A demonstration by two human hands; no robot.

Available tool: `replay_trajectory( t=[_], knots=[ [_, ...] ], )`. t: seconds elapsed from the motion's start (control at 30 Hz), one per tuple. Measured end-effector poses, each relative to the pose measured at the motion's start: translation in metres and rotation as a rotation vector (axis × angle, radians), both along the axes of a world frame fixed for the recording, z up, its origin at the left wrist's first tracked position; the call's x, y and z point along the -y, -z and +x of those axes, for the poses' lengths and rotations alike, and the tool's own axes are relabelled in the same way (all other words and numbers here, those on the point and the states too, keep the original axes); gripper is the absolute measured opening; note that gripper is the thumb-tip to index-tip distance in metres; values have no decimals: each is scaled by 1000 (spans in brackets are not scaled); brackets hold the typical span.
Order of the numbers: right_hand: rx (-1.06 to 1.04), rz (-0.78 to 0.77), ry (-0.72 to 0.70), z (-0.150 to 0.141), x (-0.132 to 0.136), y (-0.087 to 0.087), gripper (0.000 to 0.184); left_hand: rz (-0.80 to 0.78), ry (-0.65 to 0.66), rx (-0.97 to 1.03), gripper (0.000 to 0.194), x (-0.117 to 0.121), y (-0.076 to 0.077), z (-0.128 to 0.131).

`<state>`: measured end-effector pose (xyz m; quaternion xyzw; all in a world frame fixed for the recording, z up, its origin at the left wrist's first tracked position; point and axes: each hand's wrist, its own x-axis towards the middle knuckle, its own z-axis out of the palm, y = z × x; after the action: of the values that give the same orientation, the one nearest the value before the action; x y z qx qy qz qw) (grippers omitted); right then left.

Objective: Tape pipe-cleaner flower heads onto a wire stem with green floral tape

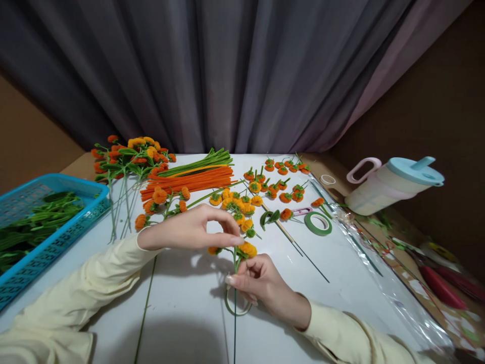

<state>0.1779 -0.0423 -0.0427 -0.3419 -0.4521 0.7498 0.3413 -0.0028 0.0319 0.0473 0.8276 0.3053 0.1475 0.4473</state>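
My right hand (261, 280) pinches the green stem of a fuzzy pipe-cleaner flower sprig, with a yellow-orange bloom (248, 249) at its top and an orange one on the left. A long dark green wire (235, 328) runs down from this grip. Below the fingers is a roll of tape (229, 305), seen as a pale ring. My left hand (200, 227) reaches over from the left, its thumb and fingertips pinched together at the top of the sprig. What exactly lies between those fingertips is partly hidden. More yellow pipe-cleaner blooms (237, 202) lie just beyond.
A blue basket (102, 202) of green leaves stands left. Behind are finished flowers (140, 151) and orange pipe cleaners (197, 179). Rightward lie small orange blooms (282, 184), green tape (318, 223), a tumbler (386, 187), clear plastic (382, 293) and red-handled pliers (441, 285).
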Motion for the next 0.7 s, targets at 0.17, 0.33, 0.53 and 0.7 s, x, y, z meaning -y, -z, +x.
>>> replay_trajectory(
  t=[0.17,0.33,0.53,0.7],
  knots=[
    [22,13,0,0,1,1,42,105,-93,21,14,8,6,10],
    [33,25,-8,-1,1,0,42,66,-184,-2,10,15,9,13],
    [28,80,-26,0,0,3,45,-252,-195,27,10,15,8,13],
    [-2,56,-56,-1,-2,3,46,-320,-176,30,13,13,8,14]
  ],
)
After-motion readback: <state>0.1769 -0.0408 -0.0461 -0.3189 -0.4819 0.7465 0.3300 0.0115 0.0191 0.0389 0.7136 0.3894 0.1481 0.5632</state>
